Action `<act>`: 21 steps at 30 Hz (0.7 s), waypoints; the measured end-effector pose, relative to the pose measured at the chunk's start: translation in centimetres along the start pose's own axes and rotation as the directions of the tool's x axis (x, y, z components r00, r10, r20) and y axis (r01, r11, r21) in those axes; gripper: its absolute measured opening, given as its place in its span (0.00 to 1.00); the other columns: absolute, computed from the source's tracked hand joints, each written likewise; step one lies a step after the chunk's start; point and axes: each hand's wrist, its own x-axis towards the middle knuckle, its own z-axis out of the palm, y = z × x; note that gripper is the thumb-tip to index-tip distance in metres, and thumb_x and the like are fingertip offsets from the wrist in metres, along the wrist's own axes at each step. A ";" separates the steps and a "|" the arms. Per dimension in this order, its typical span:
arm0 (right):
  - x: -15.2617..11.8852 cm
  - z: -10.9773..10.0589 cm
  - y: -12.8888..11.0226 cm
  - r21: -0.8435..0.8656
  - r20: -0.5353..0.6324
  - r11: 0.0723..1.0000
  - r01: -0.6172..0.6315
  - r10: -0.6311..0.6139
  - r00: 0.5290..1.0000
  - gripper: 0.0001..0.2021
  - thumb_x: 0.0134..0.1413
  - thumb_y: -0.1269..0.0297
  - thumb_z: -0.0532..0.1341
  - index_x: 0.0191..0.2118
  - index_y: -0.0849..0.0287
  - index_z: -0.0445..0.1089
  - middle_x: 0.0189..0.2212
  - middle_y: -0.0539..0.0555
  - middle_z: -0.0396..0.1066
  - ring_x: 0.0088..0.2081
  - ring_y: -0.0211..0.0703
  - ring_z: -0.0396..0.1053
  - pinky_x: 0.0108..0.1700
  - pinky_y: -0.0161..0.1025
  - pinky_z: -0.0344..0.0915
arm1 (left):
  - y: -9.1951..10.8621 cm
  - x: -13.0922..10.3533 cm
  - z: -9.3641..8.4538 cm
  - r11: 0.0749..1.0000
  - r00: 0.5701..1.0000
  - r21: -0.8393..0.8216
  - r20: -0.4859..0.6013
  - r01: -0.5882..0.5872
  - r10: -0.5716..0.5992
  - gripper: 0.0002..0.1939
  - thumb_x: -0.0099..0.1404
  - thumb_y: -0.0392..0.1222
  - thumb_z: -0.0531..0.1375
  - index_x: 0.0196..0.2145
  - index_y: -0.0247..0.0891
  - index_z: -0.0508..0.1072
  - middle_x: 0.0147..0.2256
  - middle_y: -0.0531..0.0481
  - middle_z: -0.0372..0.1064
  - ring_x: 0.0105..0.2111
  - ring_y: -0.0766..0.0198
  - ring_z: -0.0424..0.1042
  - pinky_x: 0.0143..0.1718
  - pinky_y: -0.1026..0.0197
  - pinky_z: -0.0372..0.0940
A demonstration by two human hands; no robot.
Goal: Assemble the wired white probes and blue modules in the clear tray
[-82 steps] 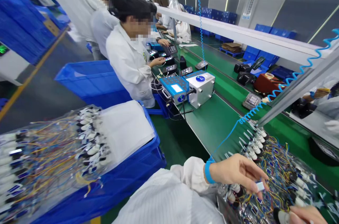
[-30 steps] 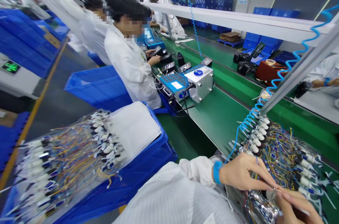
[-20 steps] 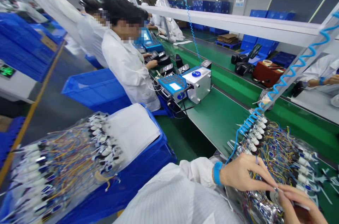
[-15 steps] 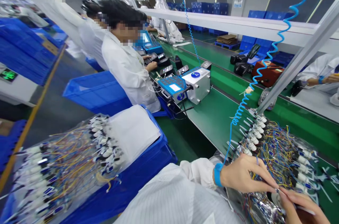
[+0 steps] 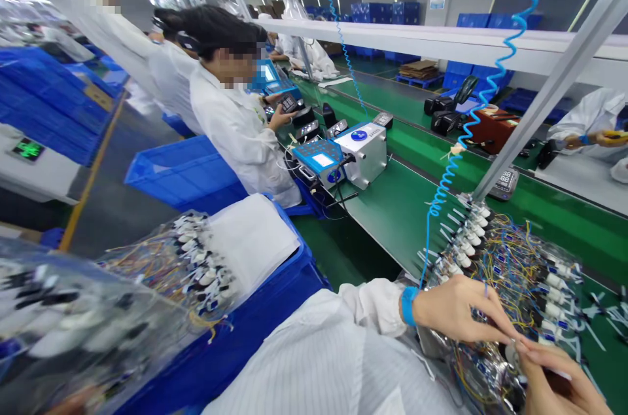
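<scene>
My left hand [image 5: 458, 310], with a blue wrist strap [image 5: 408, 306], is closed, its fingertips pinching a small white cylindrical part [image 5: 511, 354]. My right hand [image 5: 564, 372] pinches the same part from the other side, so the fingertips meet and cover much of it. Just beyond and beneath the hands lie rows of white cylindrical parts [image 5: 466, 246] with black ends and white ties. Tangled yellow, red and blue wires [image 5: 510, 258] run between the rows on clear plastic.
A blue bin [image 5: 294, 284] on the left holds a white sheet [image 5: 252, 241] and more wired parts [image 5: 201, 264]. Another person's hand [image 5: 76, 400] shows beneath a blurred clear tray [image 5: 98, 330]. A blue coiled cord [image 5: 507, 48] hangs near a slanted metal post [image 5: 554, 68]. A co-worker [image 5: 235, 120] stands by a silver box [image 5: 366, 156].
A clear tray of white parts has come in at lower left over the bin, with another person's hand. The co-worker has raised a dark display device. My hands keep their pinch.
</scene>
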 end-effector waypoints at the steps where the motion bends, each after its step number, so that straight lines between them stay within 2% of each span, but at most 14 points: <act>1: 0.2 -0.3 0.0 0.007 0.032 1.000 -0.016 0.016 0.999 0.16 0.45 0.51 0.80 0.29 0.55 0.78 0.32 0.58 0.80 0.32 0.55 0.78 0.31 0.48 0.76 | 0.1 0.1 -0.1 1.000 1.000 0.001 0.008 -0.006 0.006 0.05 0.66 0.37 0.73 0.40 0.35 0.87 0.42 0.43 0.85 0.42 0.64 0.83 0.52 0.66 0.77; 3: 0.5 -0.7 -0.2 0.038 0.086 0.999 -0.024 0.021 0.996 0.13 0.49 0.56 0.79 0.30 0.55 0.78 0.33 0.57 0.81 0.34 0.54 0.80 0.34 0.46 0.76 | 0.5 0.1 0.0 1.000 0.999 0.007 -0.018 -0.028 0.028 0.06 0.66 0.39 0.73 0.40 0.35 0.87 0.41 0.42 0.85 0.41 0.64 0.83 0.51 0.64 0.77; 5: 0.8 -1.0 -0.9 0.068 0.107 0.998 0.005 -0.012 0.994 0.09 0.53 0.62 0.76 0.31 0.55 0.77 0.33 0.56 0.81 0.37 0.51 0.80 0.39 0.45 0.77 | 1.1 0.0 0.4 0.997 0.991 0.015 -0.106 -0.080 0.081 0.07 0.68 0.41 0.72 0.40 0.35 0.86 0.38 0.42 0.85 0.39 0.64 0.83 0.49 0.63 0.78; 9: 1.6 -0.9 -2.5 0.116 0.124 0.992 0.057 -0.072 0.990 0.06 0.57 0.69 0.73 0.32 0.54 0.77 0.34 0.54 0.82 0.38 0.47 0.80 0.43 0.43 0.77 | 1.8 0.0 0.9 0.975 0.930 0.026 -0.297 -0.220 0.217 0.05 0.67 0.39 0.72 0.41 0.37 0.86 0.36 0.44 0.84 0.36 0.64 0.83 0.40 0.63 0.78; 14: 1.9 -0.9 -2.6 0.131 0.097 0.991 0.010 -0.023 0.995 0.07 0.58 0.67 0.74 0.32 0.54 0.77 0.32 0.53 0.81 0.37 0.45 0.81 0.41 0.41 0.77 | 1.5 0.3 1.4 0.973 0.921 0.012 -0.319 -0.232 0.224 0.06 0.66 0.35 0.72 0.42 0.40 0.85 0.37 0.47 0.84 0.36 0.65 0.82 0.39 0.63 0.77; 21: 1.4 -0.9 -2.0 0.157 0.102 0.988 -0.010 -0.006 0.995 0.09 0.58 0.66 0.74 0.29 0.53 0.76 0.29 0.52 0.80 0.35 0.45 0.82 0.39 0.41 0.78 | 1.0 0.1 1.8 0.982 0.930 0.002 -0.321 -0.189 0.179 0.05 0.66 0.38 0.73 0.41 0.41 0.86 0.36 0.47 0.84 0.35 0.64 0.82 0.38 0.62 0.78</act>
